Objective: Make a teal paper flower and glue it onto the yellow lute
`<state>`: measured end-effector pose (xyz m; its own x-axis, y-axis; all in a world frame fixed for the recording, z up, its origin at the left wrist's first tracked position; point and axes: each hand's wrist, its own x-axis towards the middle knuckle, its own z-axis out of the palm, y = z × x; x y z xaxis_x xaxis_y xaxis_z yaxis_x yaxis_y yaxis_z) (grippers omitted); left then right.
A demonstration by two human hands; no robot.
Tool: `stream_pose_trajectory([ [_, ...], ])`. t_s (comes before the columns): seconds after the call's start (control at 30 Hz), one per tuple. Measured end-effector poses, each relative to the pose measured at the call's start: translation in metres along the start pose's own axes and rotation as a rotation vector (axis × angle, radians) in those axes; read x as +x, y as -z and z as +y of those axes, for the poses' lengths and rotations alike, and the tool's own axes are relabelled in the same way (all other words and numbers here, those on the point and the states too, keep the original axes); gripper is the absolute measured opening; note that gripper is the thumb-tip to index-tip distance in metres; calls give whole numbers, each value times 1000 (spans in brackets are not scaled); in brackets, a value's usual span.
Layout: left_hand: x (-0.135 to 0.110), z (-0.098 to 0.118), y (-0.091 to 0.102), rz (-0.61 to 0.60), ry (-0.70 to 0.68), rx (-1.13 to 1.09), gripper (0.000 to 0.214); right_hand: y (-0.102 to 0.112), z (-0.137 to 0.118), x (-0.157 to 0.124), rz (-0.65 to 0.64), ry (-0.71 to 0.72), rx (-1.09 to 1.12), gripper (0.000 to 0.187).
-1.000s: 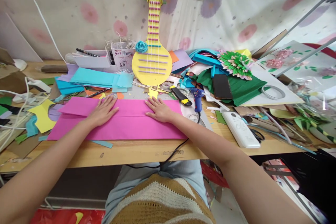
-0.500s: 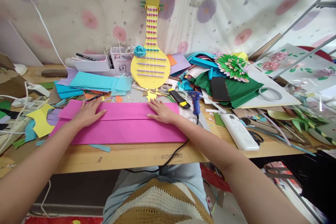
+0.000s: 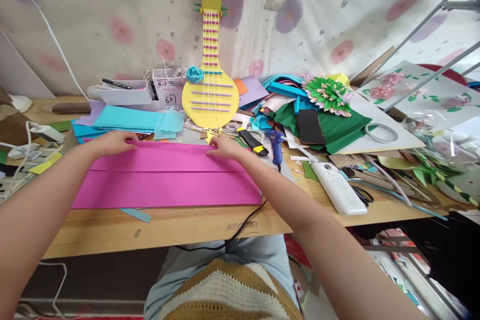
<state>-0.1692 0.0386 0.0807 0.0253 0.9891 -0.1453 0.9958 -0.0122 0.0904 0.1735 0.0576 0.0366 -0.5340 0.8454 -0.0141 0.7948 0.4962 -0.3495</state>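
A long folded sheet of magenta paper (image 3: 168, 187) lies across the table in front of me, with a fold line running along its length. My left hand (image 3: 114, 143) grips its far edge toward the left, thumb on top and fingers behind the edge. Toward the right end of that same edge, my right hand (image 3: 222, 146) pinches the paper, its fingertips partly hidden. Just beyond the paper stands a yellow paper lute (image 3: 212, 97) with white strings. A yellow and black utility knife (image 3: 253, 141) and a blue glue gun (image 3: 276, 149) lie right of my right hand.
Light-blue paper (image 3: 127, 119) is stacked at the back left. A black phone (image 3: 310, 126), a white power bank (image 3: 339, 188) and a roll of tape (image 3: 381, 133) lie on the right. The glue gun's black cord hangs over the table's front edge (image 3: 180, 240).
Both hands have gone from lying flat on the magenta paper to gripping its far edge, with the fingers now curled. The view has shifted slightly.
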Motion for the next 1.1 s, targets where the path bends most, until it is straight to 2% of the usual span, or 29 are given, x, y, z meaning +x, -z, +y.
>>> stream_pose_trajectory([
  [0.1,2,3,12,-102,-20,135,35,5,-7,10,-54,6,76,40],
  [0.2,5,8,27,-34,-31,254,37,9,-11,20,-81,23,54,31],
  [0.3,12,15,45,9,-71,376,34,11,-12,25,-48,8,40,23],
  [0.43,29,29,66,99,-101,473,32,10,-13,26,-12,-55,96,24],
  [0.53,43,42,68,179,-142,435,32,7,-12,27,45,-118,111,28],
  [0.7,51,66,41,447,-102,240,37,10,-8,18,152,-194,97,36],
  [0.8,46,78,19,510,-112,151,44,20,-1,1,254,-203,-89,32],
  [0.87,38,85,7,538,-134,124,39,26,5,-12,271,-237,-233,30],
  [1.0,12,97,-21,536,-165,57,24,29,18,-30,219,-405,-377,33],
  [1.1,-12,104,-46,400,-247,-38,18,25,24,-33,158,-486,-408,35],
])
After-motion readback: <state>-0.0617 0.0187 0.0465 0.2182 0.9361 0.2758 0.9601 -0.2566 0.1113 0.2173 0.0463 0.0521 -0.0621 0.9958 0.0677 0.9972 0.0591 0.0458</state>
